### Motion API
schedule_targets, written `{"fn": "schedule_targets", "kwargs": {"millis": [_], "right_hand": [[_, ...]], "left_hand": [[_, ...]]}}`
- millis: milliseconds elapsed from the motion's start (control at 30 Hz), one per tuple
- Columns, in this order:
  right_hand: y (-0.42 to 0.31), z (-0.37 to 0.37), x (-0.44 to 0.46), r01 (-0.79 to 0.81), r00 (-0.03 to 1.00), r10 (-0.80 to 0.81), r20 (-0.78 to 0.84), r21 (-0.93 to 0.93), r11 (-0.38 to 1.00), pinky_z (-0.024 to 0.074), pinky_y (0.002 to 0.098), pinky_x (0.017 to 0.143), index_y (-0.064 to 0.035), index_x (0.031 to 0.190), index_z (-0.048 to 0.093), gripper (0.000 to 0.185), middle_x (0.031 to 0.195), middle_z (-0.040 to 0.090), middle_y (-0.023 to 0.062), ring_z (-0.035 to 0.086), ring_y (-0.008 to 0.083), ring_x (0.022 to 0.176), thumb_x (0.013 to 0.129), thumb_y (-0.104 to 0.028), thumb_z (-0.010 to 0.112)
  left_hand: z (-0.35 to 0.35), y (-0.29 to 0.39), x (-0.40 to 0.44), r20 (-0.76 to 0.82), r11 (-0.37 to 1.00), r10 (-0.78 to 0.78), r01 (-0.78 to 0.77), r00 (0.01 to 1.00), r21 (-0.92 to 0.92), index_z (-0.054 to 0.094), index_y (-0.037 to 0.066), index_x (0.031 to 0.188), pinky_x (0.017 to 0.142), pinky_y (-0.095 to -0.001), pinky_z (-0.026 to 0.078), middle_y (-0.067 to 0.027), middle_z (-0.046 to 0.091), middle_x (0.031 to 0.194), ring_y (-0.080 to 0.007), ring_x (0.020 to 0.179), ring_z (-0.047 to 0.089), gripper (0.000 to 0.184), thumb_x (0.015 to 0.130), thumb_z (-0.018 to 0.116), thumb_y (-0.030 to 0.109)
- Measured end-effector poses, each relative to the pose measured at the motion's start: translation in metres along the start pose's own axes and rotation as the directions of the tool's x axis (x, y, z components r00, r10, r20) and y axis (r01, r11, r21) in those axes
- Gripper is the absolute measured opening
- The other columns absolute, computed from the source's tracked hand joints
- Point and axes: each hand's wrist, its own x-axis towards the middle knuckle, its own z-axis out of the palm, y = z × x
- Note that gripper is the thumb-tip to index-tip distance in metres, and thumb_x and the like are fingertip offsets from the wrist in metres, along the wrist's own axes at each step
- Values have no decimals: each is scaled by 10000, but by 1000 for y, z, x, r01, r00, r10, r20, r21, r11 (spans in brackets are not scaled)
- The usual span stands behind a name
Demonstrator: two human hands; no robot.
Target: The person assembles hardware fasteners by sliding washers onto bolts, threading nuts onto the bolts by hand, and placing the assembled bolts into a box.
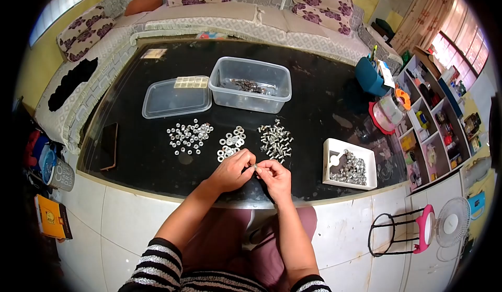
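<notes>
My left hand (234,170) and my right hand (275,178) meet over the near side of the black table, fingertips pinched together. Between them is a small metal fastener (254,166), mostly covered by the fingers; its exact kind is hard to make out. Just beyond my left hand lies a pile of flat washers (228,150). A heap of bolts (275,140) sits beyond my right hand. Farther left, nuts (186,135) are spread in a loose group. On the right, a white box (328,161) holds several metal fasteners (350,169) that look assembled.
A clear plastic tub (250,101) with dark metal pieces stands at the table's middle, its lid (175,104) beside it. A phone (109,145) lies near the left edge. Rightward are a teal container (370,76), a shelf unit (418,104) and a pink-seated stool (426,229).
</notes>
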Motion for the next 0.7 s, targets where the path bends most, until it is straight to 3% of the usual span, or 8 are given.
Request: {"fn": "schedule_targets", "kwargs": {"millis": [133,267,333,400,700], "right_hand": [[7,0,1,44,999,-42,33,-79,996,427,178,575,12,792,581,59,730,550,6,510,50,629,750,-21,606],[2,2,0,133,991,-123,57,-226,965,424,175,573,13,792,579,59,727,554,2,507,48,625,751,-20,605],[4,2,1,34,999,-34,13,9,999,426,173,572,14,804,575,65,734,560,2,506,46,622,757,-22,601],[4,1,1,9,1000,-9,4,42,999,427,172,572,15,813,574,71,735,561,3,505,45,622,759,-23,600],[3,2,2,-14,1000,14,8,68,998,415,182,577,16,831,565,85,713,557,7,495,58,614,770,-39,591]], "left_hand": [[1,-6,-2,-6,997,48,-48,999,52,431,10,758,570,-348,406,-113,452,708,-279,627,490,101,762,482,98],[1,-13,-6,16,999,-34,33,999,41,447,15,750,550,-344,401,-106,456,665,-275,582,476,101,780,470,108],[-1,-8,-4,-4,997,-76,76,997,30,451,18,753,543,-337,401,-102,461,659,-260,572,479,103,783,471,114],[-5,2,0,-44,978,-173,167,984,-124,455,20,781,542,-322,401,-93,477,676,-220,582,496,102,782,478,120],[0,1,-1,33,973,-196,199,980,-116,438,27,810,559,-314,412,-96,476,676,-212,593,507,103,776,476,117]]}}
